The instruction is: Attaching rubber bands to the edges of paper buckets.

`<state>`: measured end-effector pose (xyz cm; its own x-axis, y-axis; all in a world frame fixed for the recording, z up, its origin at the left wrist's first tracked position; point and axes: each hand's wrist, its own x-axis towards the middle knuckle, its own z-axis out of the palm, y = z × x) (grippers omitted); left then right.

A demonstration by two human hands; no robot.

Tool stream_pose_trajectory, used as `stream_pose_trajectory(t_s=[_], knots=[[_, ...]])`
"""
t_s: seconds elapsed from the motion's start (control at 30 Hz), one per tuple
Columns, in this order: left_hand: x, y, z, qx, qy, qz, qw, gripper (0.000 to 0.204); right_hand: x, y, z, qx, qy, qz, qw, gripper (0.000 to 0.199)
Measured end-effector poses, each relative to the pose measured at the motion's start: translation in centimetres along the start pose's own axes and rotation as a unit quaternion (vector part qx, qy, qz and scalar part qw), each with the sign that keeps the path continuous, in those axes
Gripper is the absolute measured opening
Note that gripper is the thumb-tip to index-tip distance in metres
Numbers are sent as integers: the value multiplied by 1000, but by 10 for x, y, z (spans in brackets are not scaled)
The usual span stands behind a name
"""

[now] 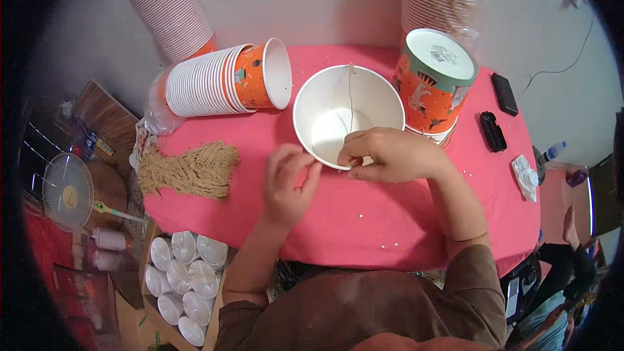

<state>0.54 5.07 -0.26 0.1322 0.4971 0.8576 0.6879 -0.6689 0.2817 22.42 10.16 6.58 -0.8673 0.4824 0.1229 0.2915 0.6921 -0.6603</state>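
Note:
A paper bucket (380, 91) with a white inside stands upright near the middle of the table, its mouth facing up. A thin brown string (351, 97) runs from its far rim down the inside toward my right hand (393, 153). That hand is at the near rim, its thumb and fingers pinched together on the string's near end; the fingertips partly hide it. Beside the near left rim is my left hand (286, 182), fingers loosely bent and thumb apart, with nothing visible in it. Left of it lies a bundle of tan strings (192, 169).
A stack of orange paper buckets (205, 84) lies on its side at the left. Upside-down buckets (429, 88) stand at the right, near a black case (493, 132), a phone (504, 94) and a crumpled tissue (525, 177). Below left, a box holds several clear plastic cups (179, 276).

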Motion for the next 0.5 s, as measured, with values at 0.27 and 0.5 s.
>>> stream_pose_trajectory(t_s=[0.27,0.5], knots=[[-6,9,12,-73,-54,-118,989,16,15,-3,2,-71,39,-2,997,18],[-4,3,14,-60,-55,-116,990,14,24,-4,1,-84,39,11,996,19]])
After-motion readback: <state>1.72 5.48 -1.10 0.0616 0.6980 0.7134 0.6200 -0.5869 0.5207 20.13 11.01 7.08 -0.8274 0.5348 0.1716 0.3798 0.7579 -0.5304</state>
